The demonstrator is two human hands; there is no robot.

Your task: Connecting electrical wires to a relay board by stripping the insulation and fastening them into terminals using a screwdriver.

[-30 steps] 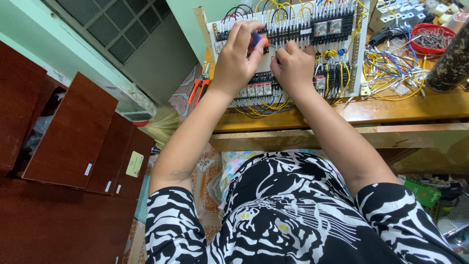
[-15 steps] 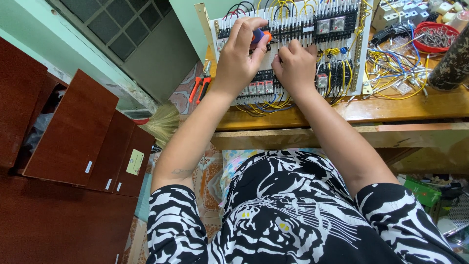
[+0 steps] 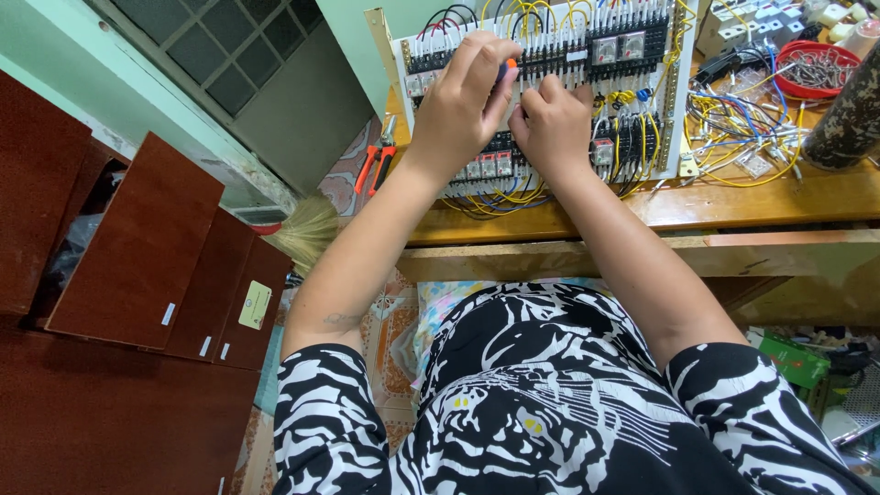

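Clothing: a black and white patterned top (image 3: pixel 550 403) fills the near edge of the view, both bare forearms reaching away from it.
Floor: a straw broom head (image 3: pixel 307 234) lies below the desk's left end, beside dark red-brown cabinet doors (image 3: pixel 137 247).
Desk: a wooden desk (image 3: pixel 761 197) runs across the view beyond the arms, carrying everything that follows.
Left hand: the left hand (image 3: pixel 458 110) rests on the panel's left half, fingers (image 3: pixel 481 69) curled shut around a tool with an orange and blue handle (image 3: pixel 507 66), of which only the tip of the handle shows.
Right hand: the right hand (image 3: pixel 555 124) lies just beside the left, fingers bunched and pressed against the parts at the panel's middle; whether they grip anything cannot be told.
Wiring panel: a white wiring panel (image 3: pixel 674 128) stands tilted on the desk under both hands, set with rows of black terminal blocks and relays and threaded with yellow, black and blue wires.
Pliers: orange-handled pliers (image 3: pixel 376 160) lie on the desk left of the panel.
Loose wires: a tangle of yellow and blue wire offcuts (image 3: pixel 733 137) lies right of the panel.
Red bowl: a red bowl (image 3: pixel 820 66) of small metal parts sits farther back at the right.
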